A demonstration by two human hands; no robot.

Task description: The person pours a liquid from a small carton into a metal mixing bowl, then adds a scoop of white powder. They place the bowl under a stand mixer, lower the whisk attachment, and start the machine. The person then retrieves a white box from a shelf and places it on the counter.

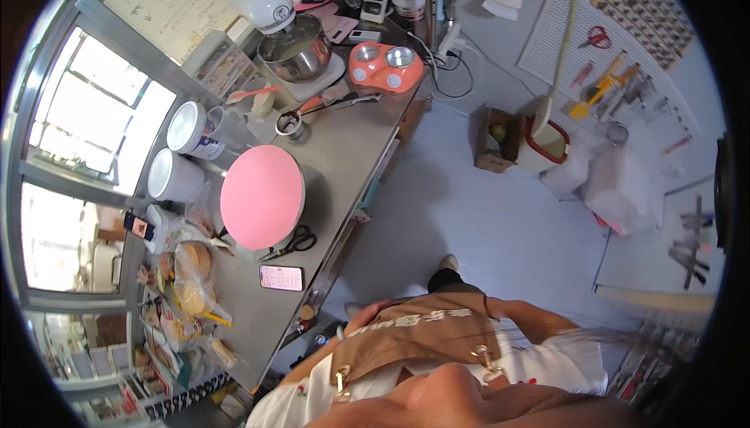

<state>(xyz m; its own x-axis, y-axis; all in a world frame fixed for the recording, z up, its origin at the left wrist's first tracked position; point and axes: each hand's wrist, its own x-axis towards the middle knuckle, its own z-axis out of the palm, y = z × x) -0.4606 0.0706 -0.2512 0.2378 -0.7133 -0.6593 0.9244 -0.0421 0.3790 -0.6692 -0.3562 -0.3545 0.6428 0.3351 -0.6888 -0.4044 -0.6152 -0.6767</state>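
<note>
My left hand (pixel 369 315) rests at the left edge of the brown apron (pixel 410 334) at my waist; its fingers are partly hidden. My right forearm bends in to the apron's other side, where the hand is hidden. On the metal worktable (pixel 357 152) to my left stands a round pink turntable (pixel 262 196). Black-handled scissors (pixel 296 243) lie beside it, close to a phone with a lit screen (pixel 281 278). A piping bag (pixel 214 240) lies behind the turntable. Farther along are a small metal sieve (pixel 290 125) and a knife (pixel 357 101).
A white stand mixer (pixel 263 9) and an orange double-pot warmer (pixel 387 67) stand at the table's far end. White tubs (pixel 176 176) and bagged bread (pixel 193 278) line the window side. A cardboard box (pixel 495 161) and a red-rimmed bin (pixel 542 155) are on the floor ahead.
</note>
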